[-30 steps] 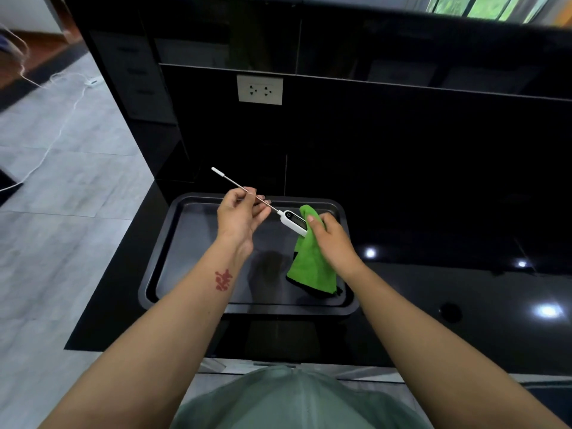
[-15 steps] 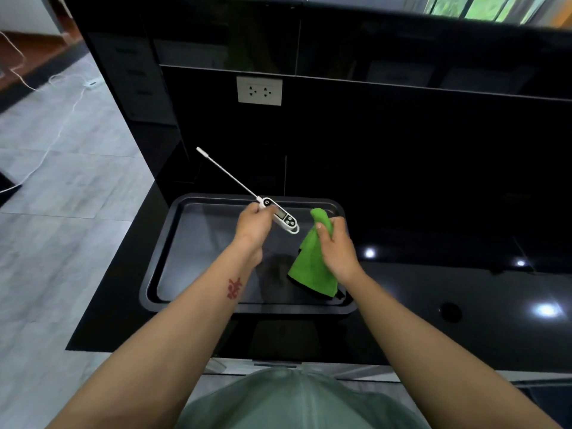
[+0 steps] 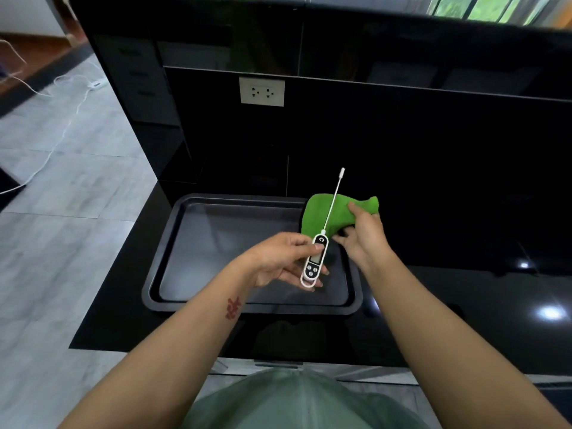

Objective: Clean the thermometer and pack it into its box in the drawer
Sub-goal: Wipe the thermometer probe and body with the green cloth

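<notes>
A white probe thermometer (image 3: 315,258) with a small screen and dark buttons is gripped by its body in my left hand (image 3: 278,261), above the right part of a black tray (image 3: 173,243). Its thin probe points up and away, the capped tip at the top. My right hand (image 3: 365,236) holds a green cloth (image 3: 322,215) at the tray's far right corner, just behind the probe. No box or drawer is in view.
The tray rests on a glossy black counter (image 3: 464,305). A black wall panel with a white double socket (image 3: 262,91) rises behind it. Grey floor tiles with a white cable (image 3: 62,131) lie to the left.
My left hand turned the thermometer so its probe points up and right instead of up and left. My right hand carried the green cloth up to the tray's far right corner.
</notes>
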Demonstrator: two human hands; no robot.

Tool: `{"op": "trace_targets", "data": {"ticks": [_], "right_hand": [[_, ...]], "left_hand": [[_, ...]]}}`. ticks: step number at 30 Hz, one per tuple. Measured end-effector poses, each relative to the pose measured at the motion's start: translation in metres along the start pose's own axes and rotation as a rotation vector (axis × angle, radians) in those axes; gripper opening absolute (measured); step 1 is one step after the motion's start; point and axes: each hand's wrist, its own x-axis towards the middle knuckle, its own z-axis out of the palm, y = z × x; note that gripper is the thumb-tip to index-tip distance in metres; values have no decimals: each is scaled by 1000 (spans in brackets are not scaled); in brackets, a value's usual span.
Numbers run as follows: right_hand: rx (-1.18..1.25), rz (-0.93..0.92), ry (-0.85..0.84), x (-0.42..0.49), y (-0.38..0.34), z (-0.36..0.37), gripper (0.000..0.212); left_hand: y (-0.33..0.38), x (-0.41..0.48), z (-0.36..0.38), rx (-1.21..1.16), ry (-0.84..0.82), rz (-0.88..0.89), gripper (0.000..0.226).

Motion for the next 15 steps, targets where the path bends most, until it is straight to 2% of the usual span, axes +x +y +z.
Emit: {"op": "trace_targets", "data": {"ticks": [3,6,10,14,15], "right_hand": [[48,30,-61,-3,1,5,25],[89,58,-154,-4,2,8,46],[114,75,-185,-3,-1,6,48],[44,30,-153,-1,3,7,9],[27,18,-144,-1,3,8,5]], "left_hand": [[-2,3,2,43,25,-19,21],[-2,6,3,34,76,-18,23],[1,6,1,28,114,-11,22],[-1,6,1,64,99,-20,22],[-2,7,2,72,97,-21,22]]}}
